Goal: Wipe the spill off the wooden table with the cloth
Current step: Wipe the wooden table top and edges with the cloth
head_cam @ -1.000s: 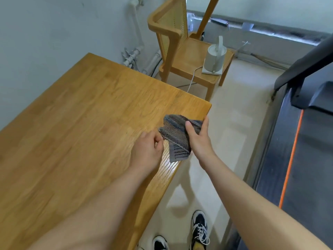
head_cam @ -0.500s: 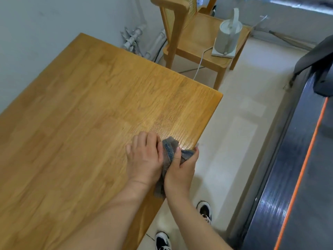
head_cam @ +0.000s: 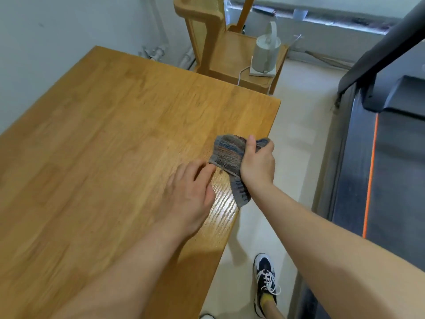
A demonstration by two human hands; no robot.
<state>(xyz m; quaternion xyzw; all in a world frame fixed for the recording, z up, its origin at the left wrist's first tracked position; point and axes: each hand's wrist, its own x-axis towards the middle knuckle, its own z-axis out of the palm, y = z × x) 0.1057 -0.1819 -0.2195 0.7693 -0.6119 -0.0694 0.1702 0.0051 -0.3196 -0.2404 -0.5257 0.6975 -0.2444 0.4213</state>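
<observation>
Head view is all I've got. Which step are you on?

me: Near to far. One shoe [head_cam: 266,279] on the floor at the bottom, both forearms reaching in. My left hand [head_cam: 190,192] lies flat on the bench [head_cam: 103,134] close to its right edge. Its fingers [head_cam: 200,171] are straight and loose, holding nothing, with the tips just beside the lower corner of the cloth [head_cam: 227,153]. It's blurred there, so I can't tell if they touch. The cloth is bunched in my right hand [head_cam: 257,166], thumb over the top and fingers curled round it. It sits at the bench's right edge, partly over the wood, with one tail hanging off past the edge.

them: Spill?

me: There's a glossy streak [head_cam: 224,203] on the grain between my left hand and the edge, just beside the hanging tail. Could be wet, could be glare, can't tell. The rest of the top looks matte. Beyond the bench there's a chair [head_cam: 230,58] with a white kettle [head_cam: 266,51] on its seat, and a treadmill [head_cam: 379,157] off to the right.

them: So, step?

me: My read is that the cloth is in hand and set up for a stroke, but the wipe isn't finished. Next move needs the cloth pressed flat onto that streak and dragged along the grain. Left hand has to be out of the path, and the tail can't flick liquid onto the floor.
</observation>
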